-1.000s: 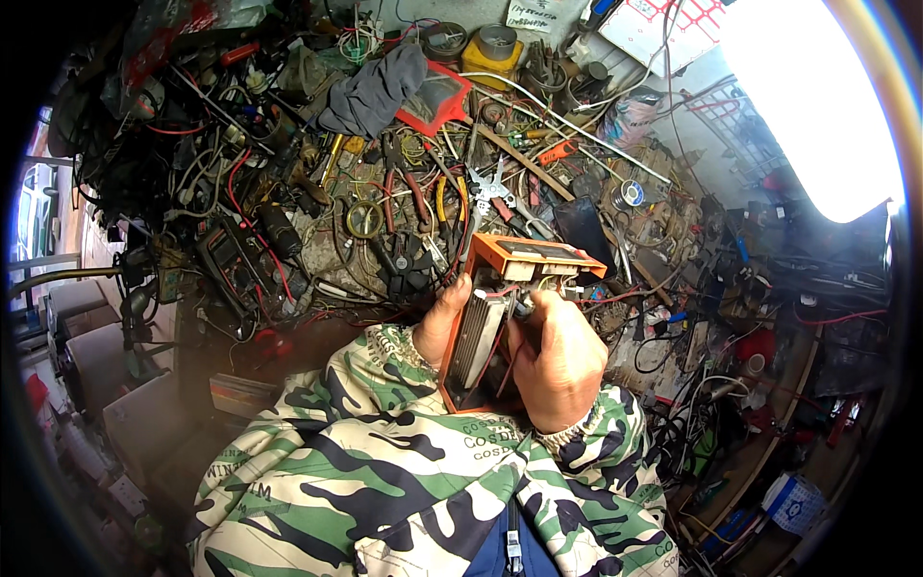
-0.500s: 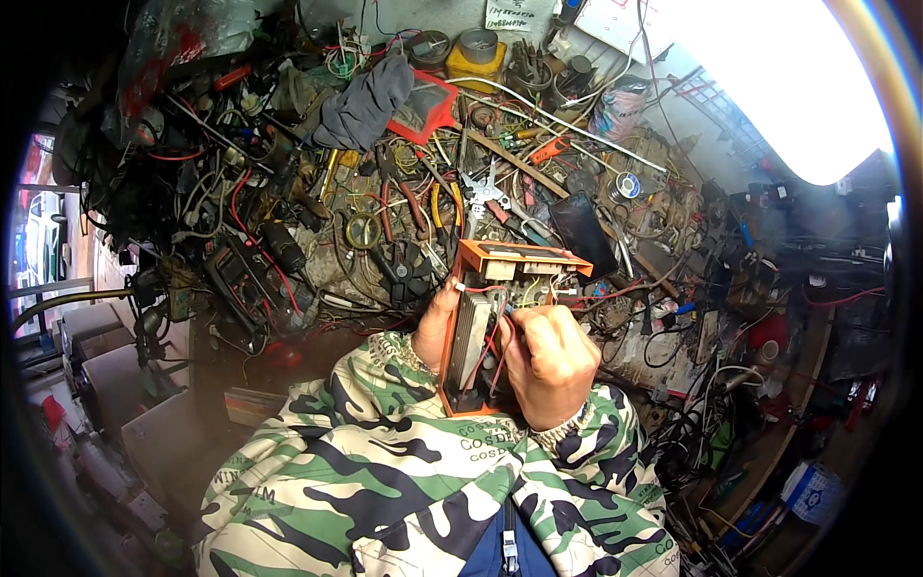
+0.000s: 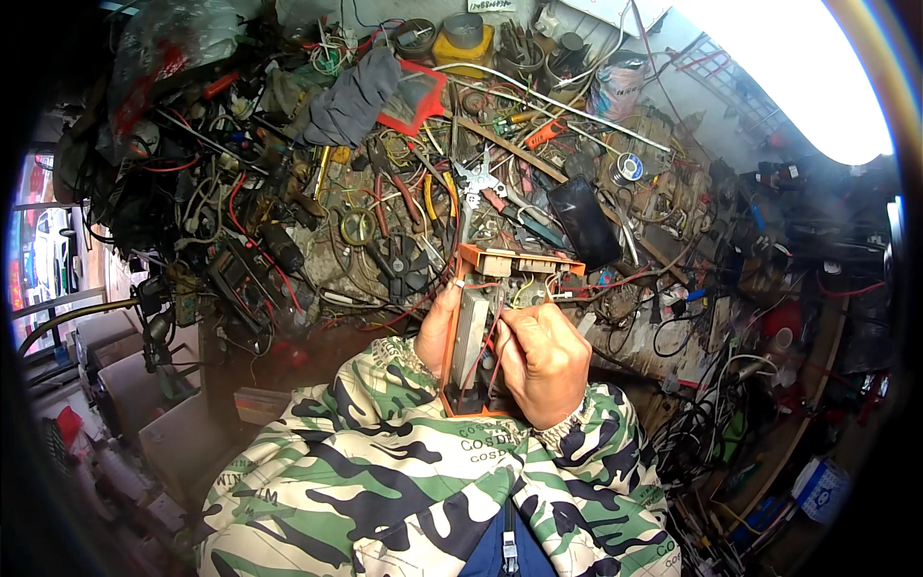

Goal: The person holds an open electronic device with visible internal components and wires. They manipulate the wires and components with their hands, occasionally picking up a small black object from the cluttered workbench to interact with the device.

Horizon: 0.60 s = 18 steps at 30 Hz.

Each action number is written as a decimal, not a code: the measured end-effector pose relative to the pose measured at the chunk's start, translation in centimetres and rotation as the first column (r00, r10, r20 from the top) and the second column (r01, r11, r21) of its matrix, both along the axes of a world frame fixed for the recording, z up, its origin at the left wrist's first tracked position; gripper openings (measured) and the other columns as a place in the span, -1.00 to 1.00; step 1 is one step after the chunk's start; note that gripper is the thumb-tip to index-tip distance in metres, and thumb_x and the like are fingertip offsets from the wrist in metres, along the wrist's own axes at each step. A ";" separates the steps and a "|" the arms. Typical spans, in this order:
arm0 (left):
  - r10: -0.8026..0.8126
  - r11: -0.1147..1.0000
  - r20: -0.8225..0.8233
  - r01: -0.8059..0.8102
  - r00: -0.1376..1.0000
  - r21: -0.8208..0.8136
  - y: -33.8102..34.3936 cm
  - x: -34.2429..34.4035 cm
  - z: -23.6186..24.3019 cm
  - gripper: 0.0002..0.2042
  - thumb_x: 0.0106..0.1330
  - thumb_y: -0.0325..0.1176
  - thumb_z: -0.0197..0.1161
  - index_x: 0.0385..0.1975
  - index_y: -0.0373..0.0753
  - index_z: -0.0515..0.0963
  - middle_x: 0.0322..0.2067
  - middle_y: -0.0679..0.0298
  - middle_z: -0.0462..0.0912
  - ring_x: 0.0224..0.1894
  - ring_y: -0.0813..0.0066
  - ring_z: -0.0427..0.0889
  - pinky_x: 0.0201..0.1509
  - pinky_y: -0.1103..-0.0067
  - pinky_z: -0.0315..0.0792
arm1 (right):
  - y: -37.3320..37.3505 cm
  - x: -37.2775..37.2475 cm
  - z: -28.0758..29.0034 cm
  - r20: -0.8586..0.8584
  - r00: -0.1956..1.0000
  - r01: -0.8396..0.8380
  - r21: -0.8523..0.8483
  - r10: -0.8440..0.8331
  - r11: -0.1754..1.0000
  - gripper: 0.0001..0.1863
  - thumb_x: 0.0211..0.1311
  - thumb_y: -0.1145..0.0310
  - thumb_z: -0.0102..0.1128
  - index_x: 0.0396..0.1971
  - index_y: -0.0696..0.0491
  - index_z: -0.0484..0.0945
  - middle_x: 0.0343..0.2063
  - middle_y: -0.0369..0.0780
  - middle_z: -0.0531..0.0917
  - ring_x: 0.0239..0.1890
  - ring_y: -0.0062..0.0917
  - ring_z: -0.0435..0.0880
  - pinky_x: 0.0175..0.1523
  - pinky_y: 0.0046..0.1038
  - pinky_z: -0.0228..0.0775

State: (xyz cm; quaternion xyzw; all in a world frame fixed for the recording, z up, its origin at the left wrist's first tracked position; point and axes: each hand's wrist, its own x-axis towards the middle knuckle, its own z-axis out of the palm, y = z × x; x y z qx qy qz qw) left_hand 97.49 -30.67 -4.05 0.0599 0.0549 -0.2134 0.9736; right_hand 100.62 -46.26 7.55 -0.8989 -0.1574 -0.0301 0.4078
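My left hand (image 3: 437, 330) is closed around the left side of an opened electronic unit with an orange case (image 3: 446, 402), held upright close to my body. Inside it show a grey finned heat sink (image 3: 472, 332), thin red wires (image 3: 492, 348), yellowish wires and pale connectors along the far end. My right hand (image 3: 548, 358) reaches over the unit's right side, its fingers curled in a pinch beside the red wires. Whatever lies between those fingertips is hidden.
A cluttered bench lies beyond: a black phone (image 3: 584, 219), a silver multi-tool (image 3: 478, 180), pliers (image 3: 408, 199), a solder spool (image 3: 629, 167), a grey cloth (image 3: 354, 101) and a multimeter (image 3: 240, 288). Cardboard boxes (image 3: 183, 433) stand at left. A bright lamp (image 3: 798, 77) hangs upper right.
My right hand has shifted slightly left and turned, its fingertips now closer to the red wires. The unit's far end has tipped a little, while my left hand keeps its hold.
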 end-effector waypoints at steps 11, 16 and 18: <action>0.100 0.985 -0.090 -0.085 0.991 0.152 -1.1 0.1 1.2 -0.49 0.59 0.01 -0.13 0.39 -0.15 0.20 0.16 0.14 0.54 0.16 0.32 0.58 0.29 0.33 0.46 | -1.2 -0.2 -0.5 -0.049 0.999 -0.013 0.061 0.016 0.998 -0.83 0.02 0.64 0.35 -0.34 0.16 0.64 -0.43 -0.11 0.64 -0.39 -0.23 0.69 -0.27 -0.33 0.54; 0.135 0.973 -0.186 -0.095 0.973 0.208 -1.9 0.0 2.2 -0.52 0.57 0.07 -0.11 0.25 -0.15 0.36 0.00 0.14 0.63 -0.01 0.28 0.68 0.06 0.32 0.63 | -1.8 -0.3 -0.7 -0.003 0.999 -0.053 0.056 0.054 0.997 -0.80 0.00 0.66 0.36 -0.31 0.19 0.65 -0.40 -0.10 0.66 -0.38 -0.23 0.70 -0.26 -0.35 0.56; 0.108 0.980 -0.170 -0.077 0.980 0.182 -1.9 -0.1 2.1 -0.51 0.57 0.05 -0.11 0.28 -0.17 0.33 0.06 0.14 0.60 0.04 0.29 0.66 0.12 0.33 0.59 | -2.0 -0.4 -0.9 0.023 0.998 -0.062 0.047 0.061 0.997 -0.78 -0.01 0.67 0.36 -0.30 0.20 0.65 -0.39 -0.10 0.67 -0.37 -0.24 0.71 -0.27 -0.35 0.56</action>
